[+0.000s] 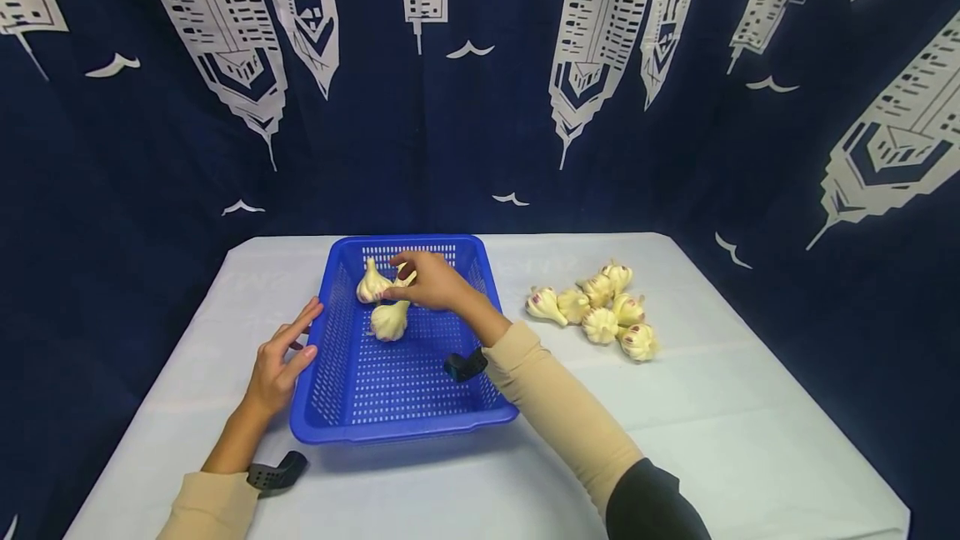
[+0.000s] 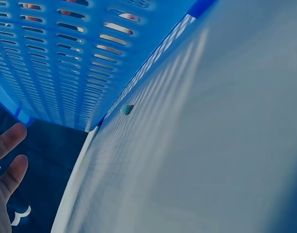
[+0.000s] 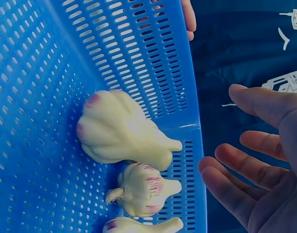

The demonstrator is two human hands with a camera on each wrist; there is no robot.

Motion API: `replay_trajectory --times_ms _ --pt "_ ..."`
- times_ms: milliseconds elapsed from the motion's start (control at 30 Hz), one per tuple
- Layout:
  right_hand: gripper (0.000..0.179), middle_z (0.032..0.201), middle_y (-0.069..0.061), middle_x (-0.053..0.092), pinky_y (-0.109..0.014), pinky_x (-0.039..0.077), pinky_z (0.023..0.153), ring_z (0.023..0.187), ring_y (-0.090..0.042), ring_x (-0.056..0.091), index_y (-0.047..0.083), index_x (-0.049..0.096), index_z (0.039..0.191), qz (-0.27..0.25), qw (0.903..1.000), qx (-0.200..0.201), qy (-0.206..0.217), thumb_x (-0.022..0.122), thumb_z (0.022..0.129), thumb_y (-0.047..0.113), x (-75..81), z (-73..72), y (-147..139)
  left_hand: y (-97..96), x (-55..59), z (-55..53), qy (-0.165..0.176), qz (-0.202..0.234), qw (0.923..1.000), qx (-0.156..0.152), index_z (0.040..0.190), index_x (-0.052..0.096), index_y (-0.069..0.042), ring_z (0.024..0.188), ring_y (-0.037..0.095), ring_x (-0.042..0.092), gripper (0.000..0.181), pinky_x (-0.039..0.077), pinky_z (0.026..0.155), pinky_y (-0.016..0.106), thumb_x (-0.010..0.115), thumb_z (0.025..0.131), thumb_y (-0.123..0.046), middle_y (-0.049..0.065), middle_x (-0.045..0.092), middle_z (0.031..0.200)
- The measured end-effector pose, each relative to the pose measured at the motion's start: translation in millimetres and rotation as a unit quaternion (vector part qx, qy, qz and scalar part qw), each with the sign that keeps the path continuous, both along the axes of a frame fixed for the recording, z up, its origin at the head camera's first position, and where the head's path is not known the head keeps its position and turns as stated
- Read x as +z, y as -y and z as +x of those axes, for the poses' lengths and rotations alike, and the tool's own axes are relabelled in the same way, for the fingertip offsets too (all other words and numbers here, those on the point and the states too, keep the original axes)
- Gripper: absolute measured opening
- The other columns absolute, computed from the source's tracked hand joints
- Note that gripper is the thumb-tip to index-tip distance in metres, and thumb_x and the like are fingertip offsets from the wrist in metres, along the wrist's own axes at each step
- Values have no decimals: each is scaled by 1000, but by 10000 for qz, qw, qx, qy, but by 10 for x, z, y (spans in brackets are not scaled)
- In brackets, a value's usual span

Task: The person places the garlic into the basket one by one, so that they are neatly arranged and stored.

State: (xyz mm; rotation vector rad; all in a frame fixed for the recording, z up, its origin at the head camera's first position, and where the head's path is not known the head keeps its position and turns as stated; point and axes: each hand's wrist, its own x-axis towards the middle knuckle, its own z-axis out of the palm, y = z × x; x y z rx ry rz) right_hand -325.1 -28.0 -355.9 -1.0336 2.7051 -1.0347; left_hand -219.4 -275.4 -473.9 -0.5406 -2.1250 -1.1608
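Note:
A blue plastic basket (image 1: pixel 397 427) with slotted walls stands on the table. Three garlic bulbs lie inside it towards the far left: one bulb (image 1: pixel 372 282) by the left wall, another (image 1: pixel 389 322) nearer, and a third partly covered by my right hand (image 1: pixel 431 283). That hand hovers above them, its fingers loosely bent; in the right wrist view nothing sits between thumb and fingers, and the bulbs (image 3: pixel 120 127) rest apart from it. My left hand (image 1: pixel 279 363) is at the basket's left side, fingers extended, fingertips at the rim.
On the white-covered table (image 1: pixel 720 423), right of the basket, lies a loose group of several garlic bulbs (image 1: pixel 600 326). A dark blue curtain (image 1: pixel 450 132) with white building prints hangs behind the table.

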Motion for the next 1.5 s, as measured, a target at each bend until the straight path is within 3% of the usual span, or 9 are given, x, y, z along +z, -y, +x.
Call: replay_trajectory --times_ms 367,600,767,1133,1500 --pt "57 107 -14 71 -28 55 77 92 -25 70 1 60 131 136 9994 -130 -281 79 84 26 165 48 -251 1 15 -2 32 -15 10000 -34 138 56 0 102 2 52 56 37 75 20 52 83 -9 17 48 146" --pt "56 106 -15 70 -28 55 72 89 -24 69 2 61 131 -256 9994 -238 -67 79 83 25 206 117 -522 5 16 11 104 -68 9999 11 138 55 1 101 2 51 55 38 75 21 51 84 -9 18 48 146" --pt "55 110 -17 69 -31 55 77 91 -24 69 2 61 132 -329 9986 -413 -20 78 85 26 222 168 -679 14 0 12 122 -20 9999 29 137 55 1 102 0 50 55 37 75 20 51 84 -9 19 48 146" --pt "56 116 -16 68 -38 55 79 97 -29 66 4 60 133 -826 9921 -944 105 78 85 26 157 210 -1076 14 31 15 149 -62 9998 70 138 55 1 101 0 50 56 38 75 22 51 84 -10 17 48 147" --pt "55 111 -18 70 -43 54 84 96 -31 67 3 61 131 -1160 9831 -1412 -87 78 84 23 62 228 -1441 1 27 1 138 -64 9998 93 138 56 0 102 0 50 55 38 75 21 51 84 -10 17 49 146"
